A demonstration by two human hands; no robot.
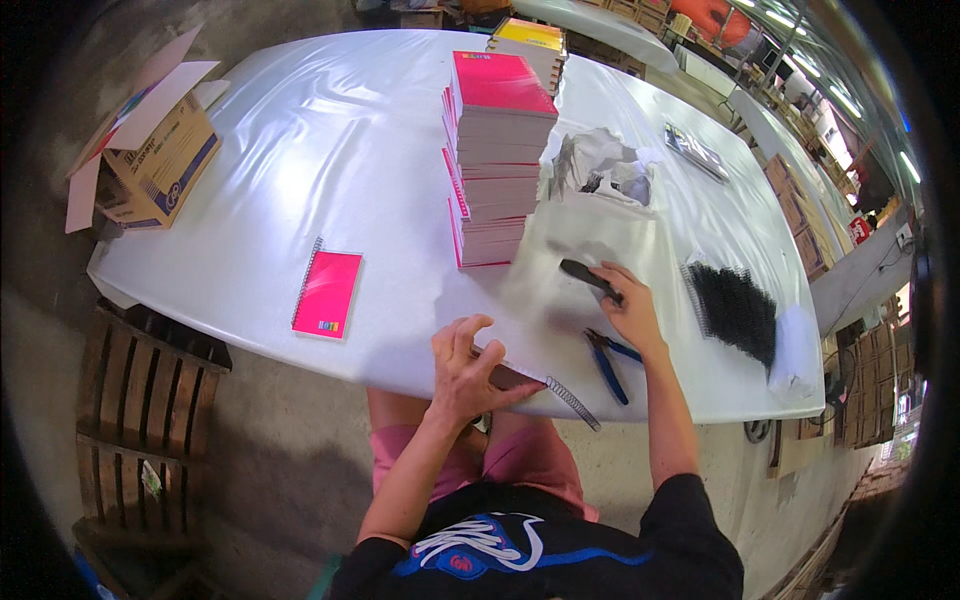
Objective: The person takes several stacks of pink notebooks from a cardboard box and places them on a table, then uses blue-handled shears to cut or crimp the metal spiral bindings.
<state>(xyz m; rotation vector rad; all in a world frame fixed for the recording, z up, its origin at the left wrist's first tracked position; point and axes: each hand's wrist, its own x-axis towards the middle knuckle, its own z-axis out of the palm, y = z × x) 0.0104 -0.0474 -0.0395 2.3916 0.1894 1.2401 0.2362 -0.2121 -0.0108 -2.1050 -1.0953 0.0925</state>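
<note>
My left hand [460, 372] grips a small notebook [512, 378] on edge at the table's near edge. A wire-like spiral coil [574, 404] runs along its upper edge, and the loose end sticks out to the right. In my right hand [630, 308] is a long black tool [586, 275], held above the table; its exact kind is not clear. Below that hand lie blue-handled pliers [608, 376], jaws pointing away from me. Left of my left hand, a pink spiral notebook [328, 292] lies flat, its coil along the left side.
A tall stack of pink-covered pads [500, 82] stands mid-table, yellow notebooks [530, 34] behind it. Crumpled wrapping [602, 168] sits to its right. Many black coils [735, 312] lie at the right beside a plastic-wrapped bundle [793, 352]. A cardboard box [165, 160] stands far left, above a wooden pallet [150, 400].
</note>
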